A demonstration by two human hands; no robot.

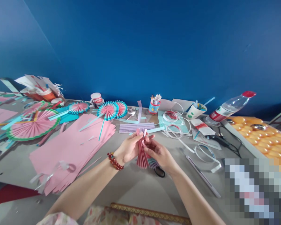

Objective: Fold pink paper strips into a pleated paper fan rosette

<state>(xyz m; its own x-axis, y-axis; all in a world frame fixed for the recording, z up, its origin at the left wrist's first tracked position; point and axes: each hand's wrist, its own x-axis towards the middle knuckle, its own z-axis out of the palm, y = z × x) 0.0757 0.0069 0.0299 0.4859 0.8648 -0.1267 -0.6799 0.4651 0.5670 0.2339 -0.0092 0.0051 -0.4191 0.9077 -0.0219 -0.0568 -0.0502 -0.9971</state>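
Observation:
My left hand (129, 149) and my right hand (159, 153) hold a pleated pink paper fan (141, 153) upright between them, above the grey table (140, 184). Both hands pinch the folded bundle near its top, fingers closed on it. The pleats hang down and spread below my palms, with some blue-edged folds on the right side. A red bead bracelet (115, 161) is on my left wrist. Black scissors (159, 171) lie on the table just under the fan.
A stack of pink paper sheets (70, 150) lies at left, with finished round paper fans (109, 110) and a large one (32, 125) behind. Tape rolls (170, 116), a pen cup (154, 107), a paper cup (195, 111), a water bottle (229, 107), a ruler (201, 175) and an orange tray (264, 137) are at right.

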